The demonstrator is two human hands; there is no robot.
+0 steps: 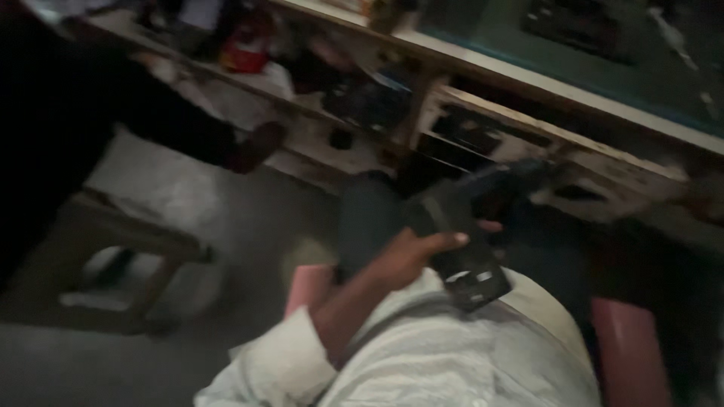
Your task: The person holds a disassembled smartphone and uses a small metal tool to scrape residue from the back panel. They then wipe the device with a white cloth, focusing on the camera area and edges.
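Tool: dark power tool [461, 249], likely heavy, rigid; rests on lap.
Left hand [411, 255]: fingers wrapped on its body.
Right hand: unseen.

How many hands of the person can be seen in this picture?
1. One hand, near the middle of the picture, grips a dark tool resting on the lap. Which hand it is cannot be told. The other hand does not show; it may be hidden behind the tool or outside the picture.
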